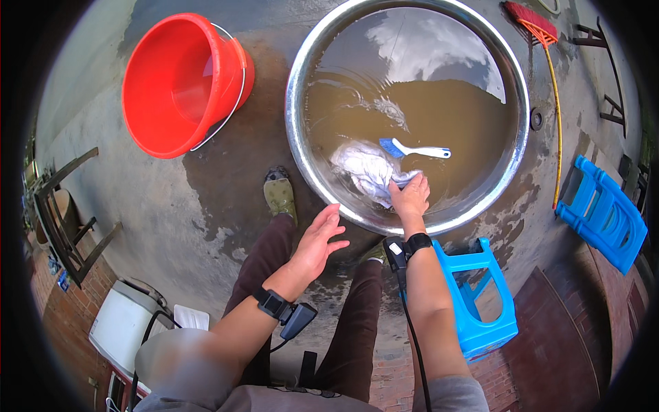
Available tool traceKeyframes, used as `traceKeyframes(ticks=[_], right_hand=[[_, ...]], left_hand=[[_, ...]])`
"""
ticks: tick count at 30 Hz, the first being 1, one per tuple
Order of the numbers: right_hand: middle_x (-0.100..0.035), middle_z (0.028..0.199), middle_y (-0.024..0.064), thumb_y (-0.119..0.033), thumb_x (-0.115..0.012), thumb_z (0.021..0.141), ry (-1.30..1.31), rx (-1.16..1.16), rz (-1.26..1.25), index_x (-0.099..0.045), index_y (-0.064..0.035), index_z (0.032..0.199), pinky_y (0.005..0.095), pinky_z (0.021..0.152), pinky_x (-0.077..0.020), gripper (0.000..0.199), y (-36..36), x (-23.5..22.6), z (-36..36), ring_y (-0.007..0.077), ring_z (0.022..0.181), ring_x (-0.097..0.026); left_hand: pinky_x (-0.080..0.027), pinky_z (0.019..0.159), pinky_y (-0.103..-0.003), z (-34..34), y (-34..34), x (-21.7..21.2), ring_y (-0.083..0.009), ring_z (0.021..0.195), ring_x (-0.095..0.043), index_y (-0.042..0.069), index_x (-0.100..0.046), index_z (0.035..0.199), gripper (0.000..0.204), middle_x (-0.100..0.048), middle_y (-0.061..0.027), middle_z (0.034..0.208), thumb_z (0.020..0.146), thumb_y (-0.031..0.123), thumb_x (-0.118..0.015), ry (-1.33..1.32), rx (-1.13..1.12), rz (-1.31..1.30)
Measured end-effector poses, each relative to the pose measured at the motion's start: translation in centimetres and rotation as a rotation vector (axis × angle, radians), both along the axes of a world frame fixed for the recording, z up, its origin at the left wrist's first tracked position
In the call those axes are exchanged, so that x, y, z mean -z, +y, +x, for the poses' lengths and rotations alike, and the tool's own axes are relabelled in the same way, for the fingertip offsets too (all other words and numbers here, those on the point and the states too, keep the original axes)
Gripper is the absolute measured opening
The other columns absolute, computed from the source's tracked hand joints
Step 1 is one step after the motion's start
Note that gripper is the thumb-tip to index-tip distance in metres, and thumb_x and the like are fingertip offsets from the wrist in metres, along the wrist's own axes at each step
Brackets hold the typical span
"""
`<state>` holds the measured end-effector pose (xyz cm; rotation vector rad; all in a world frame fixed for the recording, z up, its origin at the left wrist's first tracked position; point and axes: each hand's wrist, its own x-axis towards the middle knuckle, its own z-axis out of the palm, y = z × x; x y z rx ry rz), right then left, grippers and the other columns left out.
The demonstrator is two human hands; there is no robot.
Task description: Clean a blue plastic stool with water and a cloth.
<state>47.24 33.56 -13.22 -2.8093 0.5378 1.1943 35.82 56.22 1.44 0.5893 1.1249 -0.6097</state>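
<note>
Head view: I take the steel basin (302, 137) as landmark. My right hand (410, 196) reaches over its near rim, fingers clenched on the white cloth (364, 168), which lies half sunk in brown water at the near side. My left hand (317, 240) hovers outside the near rim, fingers spread, holding nothing. Risks, as I judge them: the soaked cloth slips free; water slops over the rim; the wrist device (405, 248) gets wet. The blue brush (412, 149) floats just beyond the cloth.
</note>
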Motion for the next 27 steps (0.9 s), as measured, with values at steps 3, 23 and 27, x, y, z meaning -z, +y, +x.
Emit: traceKeyframes(ticks=[3,23,27], right_hand=[[-0.039,0.163,0.0151,-0.050,-0.074,0.086,0.086,-0.131,-0.030,-0.032,-0.0034,0.159,0.0615,0.113,-0.0375,0.097,0.9,3.0,0.3,0.0349,0.149,-0.038],[-0.070,0.097,0.0173,-0.011,-0.070,0.086,0.025,0.163,1.076,-0.070,-0.0047,0.105,0.0395,0.082,-0.0541,0.021,6.0,-24.8,-1.1,0.0339,0.091,-0.069],[-0.071,0.086,0.0208,-0.028,-0.079,0.083,-0.231,0.060,0.730,-0.065,-0.0051,0.088,0.0516,0.077,-0.0530,0.027,10.0,-19.2,-1.1,0.0440,0.086,-0.066]], left_hand=[[-0.049,0.107,-0.051,-1.4,-0.6,0.7,-0.0294,0.133,-0.049,0.017,-0.035,0.161,0.060,-0.034,-0.0118,0.161,0.109,0.039,-0.055,0.081,-0.060,-0.071],[-0.059,0.079,-0.047,7.2,-3.2,6.0,-0.0303,0.092,-0.071,0.010,-0.054,0.140,0.063,-0.069,-0.0142,0.117,0.103,0.061,-0.054,0.055,-0.201,-0.224],[-0.060,0.083,-0.042,6.5,-4.0,9.4,-0.0264,0.098,-0.071,0.008,-0.057,0.133,0.042,-0.069,-0.0135,0.117,0.108,0.041,-0.054,0.011,-0.462,-0.245]])
